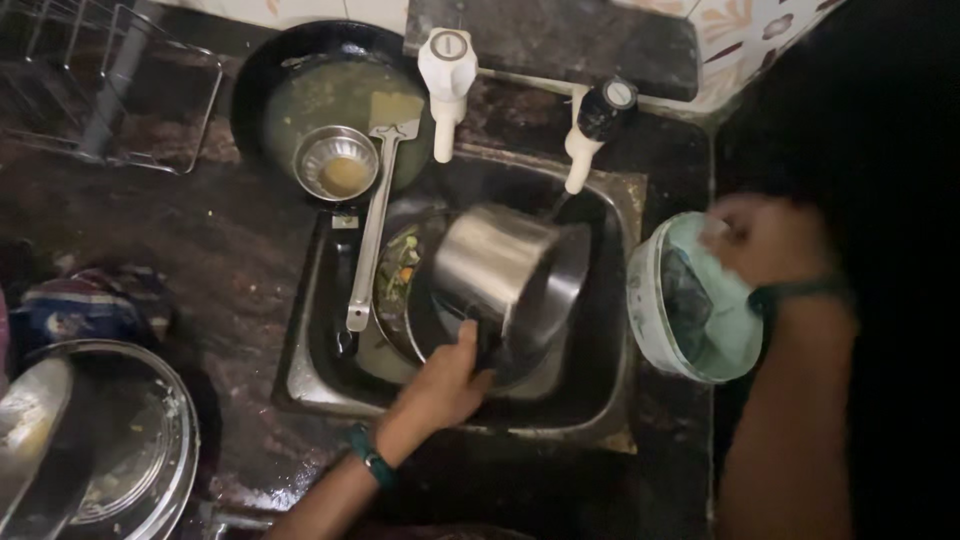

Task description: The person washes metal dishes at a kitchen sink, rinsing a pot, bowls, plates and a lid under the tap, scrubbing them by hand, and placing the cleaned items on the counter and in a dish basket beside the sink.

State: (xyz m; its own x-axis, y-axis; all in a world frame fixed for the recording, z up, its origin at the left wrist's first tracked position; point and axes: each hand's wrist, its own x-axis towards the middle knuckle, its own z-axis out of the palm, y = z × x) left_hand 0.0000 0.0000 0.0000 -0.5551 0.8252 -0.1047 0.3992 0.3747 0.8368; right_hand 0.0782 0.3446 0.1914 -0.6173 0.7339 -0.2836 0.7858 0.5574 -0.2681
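My left hand (440, 385) is curled around the dark handle of a steel saucepan (497, 265), thumb up along it, holding the pan tipped on its side in the steel sink (620, 330). The pan's open mouth faces right and rests over a wide steel bowl (570, 290). Beneath them lies a plate with food scraps (398, 275). My right hand (765, 240) is over the rim of a pale green plastic tub (700, 300) just beside the sink on the dark counter (230, 250); it is blurred, so I cannot tell whether its fingers are pinched or spread. Further back, a steel spatula (375, 215) leans from the sink into a black frying pan (330, 90) holding a small steel bowl (336, 162). Two white taps (447, 75) stand behind the sink.
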